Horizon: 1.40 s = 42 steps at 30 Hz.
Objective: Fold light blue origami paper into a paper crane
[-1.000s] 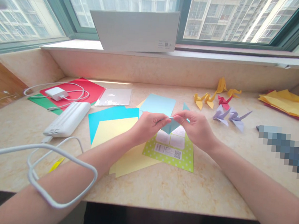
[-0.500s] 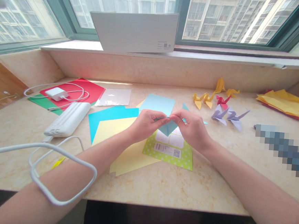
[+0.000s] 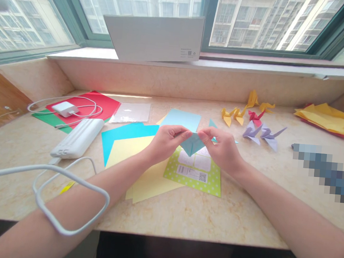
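Observation:
A piece of folded light blue origami paper (image 3: 191, 145) hangs between my two hands, its pointed end downward. My left hand (image 3: 168, 144) pinches its left upper corner between thumb and fingers. The right upper corner is pinched by my right hand (image 3: 219, 148). Below the folded paper lies a green polka-dot packet (image 3: 212, 186) with a white label. A light blue square sheet (image 3: 181, 118) rests just beyond my hands. Behind my right hand, part of another blue paper piece (image 3: 212, 124) shows; the hand hides the rest.
Bright blue (image 3: 108, 140) and pale yellow sheets (image 3: 152, 187) lie left of the packet. A white power bank (image 3: 78, 138) and looping cable (image 3: 71, 232) are at left. Folded paper cranes, including a purple one (image 3: 270, 137), stand at right, near a yellow paper stack (image 3: 327, 117).
My hands have moved slightly apart. The folded paper's upper edge now shows between my fingertips, and its point has shifted a little to the left.

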Tool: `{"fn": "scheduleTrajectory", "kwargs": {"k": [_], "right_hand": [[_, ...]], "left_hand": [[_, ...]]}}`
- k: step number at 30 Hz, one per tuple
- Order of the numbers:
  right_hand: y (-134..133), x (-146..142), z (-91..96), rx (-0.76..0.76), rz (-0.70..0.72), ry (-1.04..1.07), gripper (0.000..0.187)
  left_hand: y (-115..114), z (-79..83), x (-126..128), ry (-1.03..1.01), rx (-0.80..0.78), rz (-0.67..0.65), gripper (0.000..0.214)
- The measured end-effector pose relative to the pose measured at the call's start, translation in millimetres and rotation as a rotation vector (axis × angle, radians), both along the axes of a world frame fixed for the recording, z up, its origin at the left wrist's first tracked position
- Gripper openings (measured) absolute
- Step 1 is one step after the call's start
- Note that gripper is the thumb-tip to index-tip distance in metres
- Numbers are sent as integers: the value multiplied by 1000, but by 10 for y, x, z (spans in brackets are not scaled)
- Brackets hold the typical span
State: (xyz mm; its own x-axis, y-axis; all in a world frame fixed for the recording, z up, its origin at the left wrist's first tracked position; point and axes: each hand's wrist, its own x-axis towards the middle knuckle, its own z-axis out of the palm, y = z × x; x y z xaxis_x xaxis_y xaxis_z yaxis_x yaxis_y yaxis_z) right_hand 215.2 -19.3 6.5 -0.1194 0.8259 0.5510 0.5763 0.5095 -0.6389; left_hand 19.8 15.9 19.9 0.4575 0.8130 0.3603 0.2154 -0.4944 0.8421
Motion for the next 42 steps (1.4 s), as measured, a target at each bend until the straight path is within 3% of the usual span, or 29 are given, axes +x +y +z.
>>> {"fn": "scheduleTrajectory", "kwargs": {"k": [7, 15, 18, 22, 25, 29, 33, 37, 42], "right_hand": [[-32, 19, 43, -123, 47, 82, 20], [-62, -15, 87, -129, 34, 105, 21], [-58, -22, 72, -121, 0, 127, 22], [-50, -12, 63, -106, -62, 167, 24], [-35, 2, 58, -130, -67, 206, 24], [-22, 34, 68, -185, -28, 285, 22], [-61, 45, 116, -358, 124, 221, 17], [-117, 19, 144, -484, 231, 152, 16], [-113, 31, 163, -559, 339, 290, 29]], "left_hand": [[-13, -9, -5, 19, 18, -8, 28], [-47, 19, 21, -33, -58, 19, 29], [-50, 12, 42, -113, -165, 12, 28], [-44, -27, 69, -256, -431, -150, 41], [-38, -45, 76, -275, -486, -213, 46], [-8, -36, 62, -335, -405, -104, 42], [39, -25, 42, -406, -244, 42, 30], [67, -41, 28, -357, -136, 61, 18], [83, -73, 6, -273, -93, 76, 20]]}}
